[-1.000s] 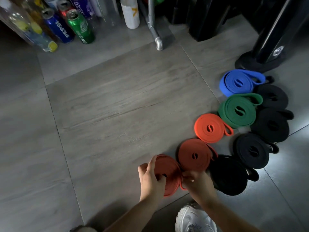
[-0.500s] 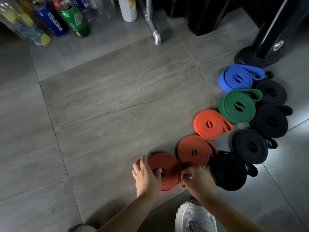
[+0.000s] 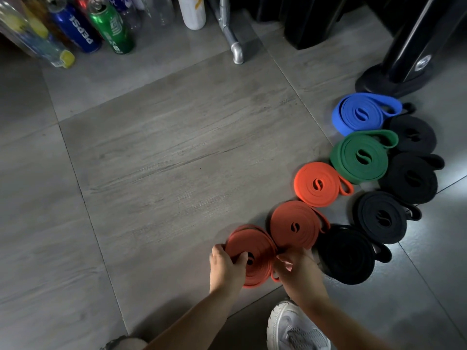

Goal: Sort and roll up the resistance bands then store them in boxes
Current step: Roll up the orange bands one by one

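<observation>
A rolled orange resistance band point(image 3: 255, 246) lies flat on the grey floor near me. My left hand point(image 3: 226, 267) grips its left side, thumb near the centre hole. My right hand point(image 3: 297, 267) pinches its right edge by the loose end loop. Two more orange rolls point(image 3: 294, 224) point(image 3: 317, 184) curve away to the right, followed by a green roll point(image 3: 360, 156) and a blue roll point(image 3: 360, 113). Several black rolls point(image 3: 346, 256) point(image 3: 382, 217) point(image 3: 410, 178) sit in an outer row.
Drink cans and bottles point(image 3: 111, 26) stand at the back left, beside a white bottle point(image 3: 193, 11) and a metal frame foot point(image 3: 236, 53). A black machine base point(image 3: 394, 77) is at the back right. My white shoe point(image 3: 295, 327) is below my right hand.
The orange roll has been laid down flatter on the floor beside the second orange roll. Both hands have stayed on its edges, my left fingers curling lower over it.
</observation>
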`<action>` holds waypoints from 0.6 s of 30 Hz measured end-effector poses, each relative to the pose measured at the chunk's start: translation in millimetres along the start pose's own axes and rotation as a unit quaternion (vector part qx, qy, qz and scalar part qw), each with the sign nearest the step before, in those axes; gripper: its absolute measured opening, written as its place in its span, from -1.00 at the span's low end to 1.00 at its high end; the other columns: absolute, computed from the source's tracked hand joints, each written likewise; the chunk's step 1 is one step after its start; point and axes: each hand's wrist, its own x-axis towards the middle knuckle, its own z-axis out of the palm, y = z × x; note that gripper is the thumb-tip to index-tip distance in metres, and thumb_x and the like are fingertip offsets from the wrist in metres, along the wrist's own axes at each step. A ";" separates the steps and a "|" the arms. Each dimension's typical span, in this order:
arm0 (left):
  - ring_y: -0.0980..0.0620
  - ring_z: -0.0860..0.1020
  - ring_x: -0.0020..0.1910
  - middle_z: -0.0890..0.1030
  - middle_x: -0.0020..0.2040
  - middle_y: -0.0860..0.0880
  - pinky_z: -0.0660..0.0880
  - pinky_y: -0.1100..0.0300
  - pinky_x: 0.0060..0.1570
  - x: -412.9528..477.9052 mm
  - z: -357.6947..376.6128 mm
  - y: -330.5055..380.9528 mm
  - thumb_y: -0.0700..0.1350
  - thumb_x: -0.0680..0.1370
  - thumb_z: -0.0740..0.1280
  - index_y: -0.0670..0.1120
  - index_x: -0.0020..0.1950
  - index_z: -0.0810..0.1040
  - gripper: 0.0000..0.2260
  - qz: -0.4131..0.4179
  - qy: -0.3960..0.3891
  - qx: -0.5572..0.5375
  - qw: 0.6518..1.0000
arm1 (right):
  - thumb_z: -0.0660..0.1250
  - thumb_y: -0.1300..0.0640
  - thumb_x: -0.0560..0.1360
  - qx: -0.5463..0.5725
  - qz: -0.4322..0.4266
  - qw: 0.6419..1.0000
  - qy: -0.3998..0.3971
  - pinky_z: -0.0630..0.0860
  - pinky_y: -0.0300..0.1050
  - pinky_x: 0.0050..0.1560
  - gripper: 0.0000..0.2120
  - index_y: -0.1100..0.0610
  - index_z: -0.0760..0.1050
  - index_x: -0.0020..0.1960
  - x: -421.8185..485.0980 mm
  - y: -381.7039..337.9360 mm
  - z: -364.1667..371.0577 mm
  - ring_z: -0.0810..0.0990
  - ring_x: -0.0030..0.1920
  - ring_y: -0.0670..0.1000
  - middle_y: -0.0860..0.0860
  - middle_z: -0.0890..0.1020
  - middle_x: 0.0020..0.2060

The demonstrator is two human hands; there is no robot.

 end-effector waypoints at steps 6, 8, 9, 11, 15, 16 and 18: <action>-0.06 0.46 0.00 0.43 -0.06 -0.04 0.42 0.10 0.04 -5.8 -1.5 -14.8 -0.14 0.51 0.37 -0.15 0.09 0.32 -0.72 0.000 0.012 -0.095 0.995 | 0.41 0.10 0.43 0.051 0.043 0.998 0.012 0.45 -0.19 -0.06 -0.77 0.03 0.49 0.06 1.6 -5.2 0.5 0.60 -0.09 -0.07 -0.10 0.62 -0.16; -0.05 0.46 0.00 0.44 -0.03 -0.06 0.40 0.11 0.01 -5.2 -6.1 -18.7 -0.18 0.51 0.37 -0.14 0.09 0.31 -0.73 0.018 0.013 -0.110 0.994 | 0.39 0.06 0.45 0.019 0.011 1.000 -0.018 0.48 -0.18 -0.08 -0.88 0.00 0.53 -0.02 2.0 -9.5 0.9 0.59 -0.14 -0.12 -0.13 0.62 -0.21; -0.04 0.46 0.00 0.44 -0.01 -0.07 0.39 0.13 -0.01 -4.9 -7.4 -18.2 -0.19 0.51 0.37 -0.12 0.09 0.31 -0.72 0.032 0.010 -0.115 0.993 | 0.37 0.04 0.46 0.001 -0.002 0.999 -0.036 0.51 -0.14 -0.11 -0.94 0.02 0.54 -0.11 0.7 -12.8 -0.5 0.59 -0.21 -0.13 -0.11 0.64 -0.27; 0.00 0.47 -0.02 0.45 0.00 -0.07 0.38 0.20 -0.06 -5.2 -8.0 -12.7 -0.20 0.51 0.37 -0.10 0.09 0.31 -0.73 0.068 0.002 -0.117 0.991 | 0.35 0.02 0.48 -0.007 -0.019 0.999 -0.036 0.50 -0.14 -0.16 -0.86 0.09 0.57 -0.16 -0.1 -10.9 -5.3 0.58 -0.29 -0.14 -0.06 0.65 -0.31; 0.14 0.49 -0.06 0.48 -0.02 -0.01 0.38 0.41 -0.20 -7.0 4.5 14.6 -0.17 0.52 0.36 -0.04 0.07 0.34 -0.76 0.126 -0.034 -0.132 0.983 | 0.39 0.00 0.47 0.025 -0.025 0.999 0.040 0.43 -0.19 -0.30 -0.82 0.06 0.54 -0.24 6.9 -5.5 -39.6 0.57 -0.36 -0.14 -0.07 0.61 -0.40; 0.16 0.49 -0.07 0.48 -0.03 0.00 0.38 0.45 -0.23 -7.3 10.9 24.0 -0.16 0.52 0.36 -0.03 0.06 0.34 -0.77 0.128 -0.043 -0.136 0.981 | 0.40 -0.01 0.46 0.021 -0.027 0.997 0.065 0.41 -0.19 -0.29 -0.85 0.03 0.56 -0.23 11.1 -3.8 -50.6 0.59 -0.33 -0.11 -0.07 0.63 -0.38; 0.18 0.48 -0.11 0.48 -0.04 0.00 0.37 0.51 -0.31 -6.6 27.1 44.6 -0.15 0.52 0.35 -0.06 0.07 0.34 -0.78 0.117 -0.059 -0.147 0.980 | 0.41 0.00 0.45 -0.019 -0.027 0.994 0.107 0.41 -0.17 -0.25 -0.86 0.06 0.62 -0.16 22.2 -0.1 -71.2 0.64 -0.22 0.01 0.01 0.68 -0.29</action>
